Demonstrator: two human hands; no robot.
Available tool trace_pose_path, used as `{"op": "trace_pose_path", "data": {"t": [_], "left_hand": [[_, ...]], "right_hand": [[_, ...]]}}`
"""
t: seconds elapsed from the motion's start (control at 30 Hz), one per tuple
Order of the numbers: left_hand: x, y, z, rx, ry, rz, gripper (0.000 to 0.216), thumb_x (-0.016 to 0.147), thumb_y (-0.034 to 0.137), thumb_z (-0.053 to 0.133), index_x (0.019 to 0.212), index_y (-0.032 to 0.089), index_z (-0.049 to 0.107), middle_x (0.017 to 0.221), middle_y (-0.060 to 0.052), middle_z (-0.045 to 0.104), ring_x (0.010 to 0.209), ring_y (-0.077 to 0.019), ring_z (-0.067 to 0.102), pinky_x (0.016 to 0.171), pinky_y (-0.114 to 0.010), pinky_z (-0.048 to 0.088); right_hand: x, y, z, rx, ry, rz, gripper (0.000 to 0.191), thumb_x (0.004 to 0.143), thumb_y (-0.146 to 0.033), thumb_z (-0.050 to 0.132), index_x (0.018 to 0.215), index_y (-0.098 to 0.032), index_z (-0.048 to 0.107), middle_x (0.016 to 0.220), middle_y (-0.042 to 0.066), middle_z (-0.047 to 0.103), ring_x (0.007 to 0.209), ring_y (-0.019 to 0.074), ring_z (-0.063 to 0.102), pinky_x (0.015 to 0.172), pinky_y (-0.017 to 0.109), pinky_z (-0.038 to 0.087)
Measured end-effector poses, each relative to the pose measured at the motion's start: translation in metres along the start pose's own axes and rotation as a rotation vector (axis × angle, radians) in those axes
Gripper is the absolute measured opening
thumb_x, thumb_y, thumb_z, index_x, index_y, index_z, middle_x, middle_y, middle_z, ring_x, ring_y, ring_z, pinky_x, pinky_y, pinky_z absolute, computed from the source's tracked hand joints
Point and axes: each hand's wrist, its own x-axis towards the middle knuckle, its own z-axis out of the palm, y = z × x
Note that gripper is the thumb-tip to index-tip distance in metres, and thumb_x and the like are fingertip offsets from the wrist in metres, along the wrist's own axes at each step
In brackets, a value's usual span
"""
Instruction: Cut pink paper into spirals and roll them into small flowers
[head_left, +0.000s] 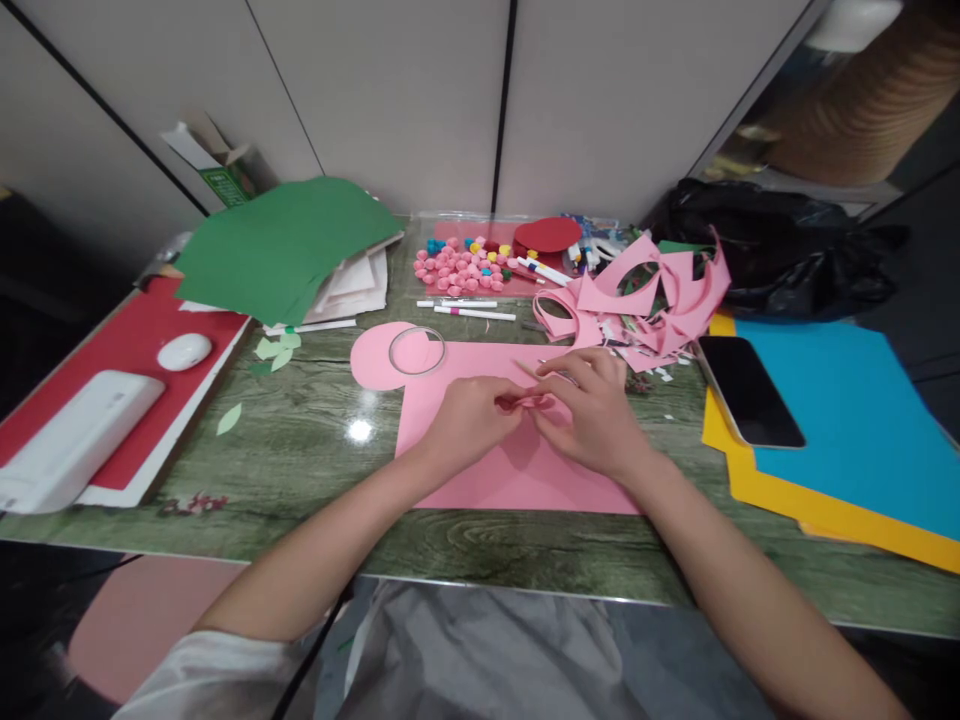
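Note:
Both of my hands meet over a pink paper sheet (465, 480) in front of me. My left hand (476, 415) pinches one side of a small pink paper piece (534, 400), which looks rolled or folded. On its other side, my right hand (589, 410) closes its fingers on the same piece. A thin pointed stick (526, 369) pokes out beside the right fingers; how it is held is hidden. Left of my hands lie pink paper circles (375, 358) with a clear ring (391, 352) resting partly on them and on the sheet.
Behind the sheet, a clear tray (420, 225) holds small pink paper rolls (457, 268). Pink scraps (637, 290) heap at right, near a phone (750, 390) on blue paper (862, 420). Green paper (285, 240), leaf cutouts (277, 348) and a white device (82, 435) lie left.

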Motion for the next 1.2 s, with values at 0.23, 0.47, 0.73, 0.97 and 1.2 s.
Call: {"op": "trace_pose_path", "data": {"t": [0.23,0.47,0.73,0.97,1.2], "left_hand": [[0.002,-0.002,0.000,-0.412,-0.008,-0.044,0.020,0.071,0.027,0.065,0.088,0.017,0.071,0.086,-0.005,0.073,0.076,-0.0152,0.065,0.069,-0.024,0.050],[0.000,-0.002,0.003,-0.618,0.002,-0.059,0.022,0.069,0.027,0.069,0.087,0.015,0.071,0.087,-0.007,0.073,0.079,-0.0163,0.066,0.071,-0.026,0.052],[0.001,-0.004,0.008,-0.562,0.073,-0.117,0.018,0.071,0.025,0.066,0.083,0.013,0.070,0.081,-0.008,0.073,0.073,-0.0157,0.065,0.067,-0.026,0.051],[0.003,-0.005,0.007,-0.428,0.082,-0.097,0.019,0.071,0.027,0.064,0.083,0.014,0.071,0.080,-0.006,0.073,0.072,-0.0152,0.065,0.066,-0.024,0.051],[0.002,-0.004,0.004,-0.274,0.092,-0.040,0.019,0.073,0.028,0.063,0.085,0.016,0.072,0.079,-0.004,0.073,0.071,-0.0142,0.065,0.067,-0.023,0.050]], "right_hand": [[0.004,0.008,-0.011,0.229,0.071,0.022,0.009,0.074,-0.027,0.068,0.082,-0.025,0.067,0.098,0.004,0.062,0.096,0.0234,0.048,0.084,0.041,0.038],[0.005,0.008,-0.011,0.436,0.091,0.103,0.009,0.072,-0.028,0.070,0.080,-0.025,0.068,0.095,0.004,0.061,0.096,0.0221,0.051,0.084,0.039,0.041],[0.006,0.003,-0.006,0.318,0.090,0.147,0.008,0.073,-0.029,0.069,0.079,-0.025,0.067,0.095,0.004,0.061,0.097,0.0235,0.051,0.084,0.041,0.041],[0.006,0.001,-0.007,0.248,0.104,0.106,0.018,0.073,-0.027,0.067,0.090,-0.024,0.061,0.094,0.005,0.062,0.095,0.0237,0.052,0.083,0.041,0.040],[0.001,0.001,-0.010,0.091,0.275,-0.090,0.014,0.072,-0.021,0.067,0.083,-0.024,0.061,0.095,0.004,0.060,0.092,0.0226,0.053,0.081,0.041,0.039]]}}
